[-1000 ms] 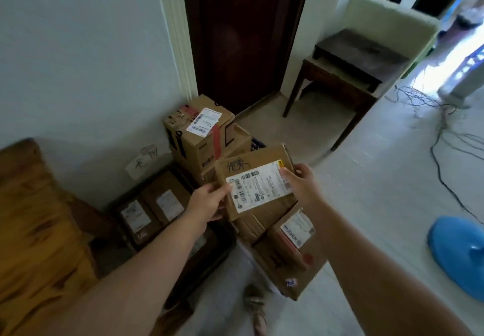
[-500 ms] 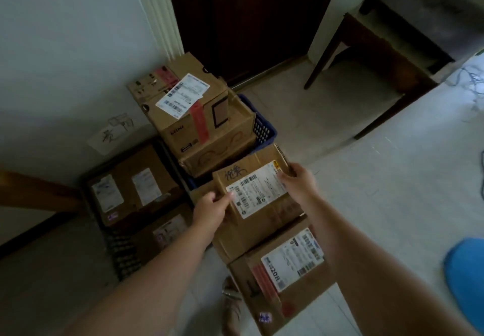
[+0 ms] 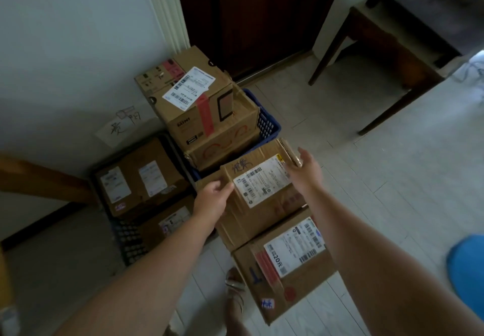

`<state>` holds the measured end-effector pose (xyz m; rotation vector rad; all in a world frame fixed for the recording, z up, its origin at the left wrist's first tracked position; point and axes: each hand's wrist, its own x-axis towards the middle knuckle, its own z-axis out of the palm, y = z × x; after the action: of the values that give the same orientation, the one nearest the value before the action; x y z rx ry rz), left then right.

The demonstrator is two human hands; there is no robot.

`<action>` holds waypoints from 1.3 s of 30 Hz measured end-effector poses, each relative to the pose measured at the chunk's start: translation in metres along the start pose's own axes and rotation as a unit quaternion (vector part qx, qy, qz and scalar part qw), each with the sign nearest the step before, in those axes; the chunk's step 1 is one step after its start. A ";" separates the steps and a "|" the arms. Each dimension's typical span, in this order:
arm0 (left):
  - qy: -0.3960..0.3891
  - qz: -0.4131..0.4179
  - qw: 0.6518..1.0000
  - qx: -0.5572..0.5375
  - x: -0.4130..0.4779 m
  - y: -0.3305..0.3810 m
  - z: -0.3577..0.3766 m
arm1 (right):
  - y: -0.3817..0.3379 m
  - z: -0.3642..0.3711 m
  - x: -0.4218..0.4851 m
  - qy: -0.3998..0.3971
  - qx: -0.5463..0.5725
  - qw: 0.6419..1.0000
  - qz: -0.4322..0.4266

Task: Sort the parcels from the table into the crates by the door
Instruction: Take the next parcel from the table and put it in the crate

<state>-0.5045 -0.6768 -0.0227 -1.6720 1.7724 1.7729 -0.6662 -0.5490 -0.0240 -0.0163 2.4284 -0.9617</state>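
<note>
A flat cardboard parcel (image 3: 264, 199) with a white label and black handwriting lies on a pile of boxes on the floor. My left hand (image 3: 212, 199) pinches its left edge. My right hand (image 3: 306, 170) is at its right corner, fingertips touching and thumb lifted off. Behind it stands a blue crate (image 3: 267, 126) with brown boxes (image 3: 193, 105) stacked high in it. To the left a black crate (image 3: 125, 239) holds several labelled parcels (image 3: 138, 181). Under the held parcel's near edge sits a larger labelled box (image 3: 288, 265).
The dark door (image 3: 248, 16) is straight behind the blue crate. A handwritten paper note (image 3: 117, 126) is stuck on the wall above the black crate. A wooden stool (image 3: 379, 55) stands right of the door. A blue object (image 3: 468, 270) lies far right. My sandalled foot (image 3: 235, 291) is beside the pile.
The view has come closer and lower over the crates. The parcel has gone down onto the pile, and my right thumb has lifted off its right edge.
</note>
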 end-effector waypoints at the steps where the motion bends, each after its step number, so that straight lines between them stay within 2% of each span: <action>1: 0.011 0.014 1.000 0.001 -0.005 0.004 -0.006 | -0.008 -0.003 -0.007 0.011 0.010 1.000 -0.007; 6: 0.029 0.092 0.995 -0.029 -0.051 0.026 -0.039 | -0.052 -0.015 -0.062 0.040 0.073 0.995 -0.062; 12: 0.080 0.211 0.969 -0.097 -0.133 0.042 -0.119 | -0.129 -0.006 -0.171 0.001 0.168 0.970 -0.176; 16: 0.116 0.264 0.945 -0.153 -0.194 0.019 -0.195 | -0.170 0.014 -0.255 -0.043 0.200 0.950 -0.238; 20: 0.189 0.295 0.920 -0.178 -0.269 -0.038 -0.291 | -0.196 0.052 -0.370 -0.070 0.225 0.919 -0.317; 26: 0.287 0.320 0.881 -0.198 -0.362 -0.124 -0.414 | -0.225 0.125 -0.517 -0.116 0.225 0.888 -0.384; 31: 0.387 0.302 0.839 -0.235 -0.432 -0.219 -0.520 | -0.246 0.215 -0.645 -0.211 0.195 0.846 -0.450; 39: 0.487 0.244 0.779 -0.311 -0.478 -0.337 -0.640 | -0.271 0.347 -0.777 -0.328 0.161 0.794 -0.486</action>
<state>0.2889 -0.7863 0.3096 -3.0663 2.2797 1.9923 0.1209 -0.8183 0.2994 -1.3490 1.4808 -1.4426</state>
